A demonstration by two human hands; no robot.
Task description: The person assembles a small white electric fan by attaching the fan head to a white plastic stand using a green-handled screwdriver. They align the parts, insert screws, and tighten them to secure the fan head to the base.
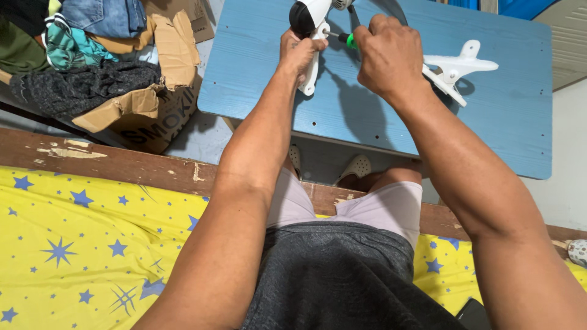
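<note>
Head view looked straight down at a person sitting on a bed with a yellow sheet [73, 244] covered in blue stars, its worn wooden edge board [122, 162] running across in front. Next biggest thing was the blue table [507, 116], set just past the knees, with a pair of pale clogs [358, 166] on the feet underneath it. Off to the upper left sat a torn cardboard box [153, 116] stuffed with clothes [79, 85], well apart from the table.

Both arms reached out over the table. The left hand [299, 55] was wrapped around the white handle of a small fan [310, 24], fingers closed on it, holding it up over the far edge of the table; the fan's dark round part sat right above the fist and its top ran out of the picture. The right hand [388, 55] was curled tight around a screwdriver [342, 38], only a bit of green collar and the dark shaft showing out of the fist, tip pointed into the fan body just beside the left thumb. Couldn't tell whether the tip was actually seated in a screw.

Smallest bit: a white plastic clamp [458, 68] lying flat on the table just right of the right hand, partly tucked behind the wrist.
</note>
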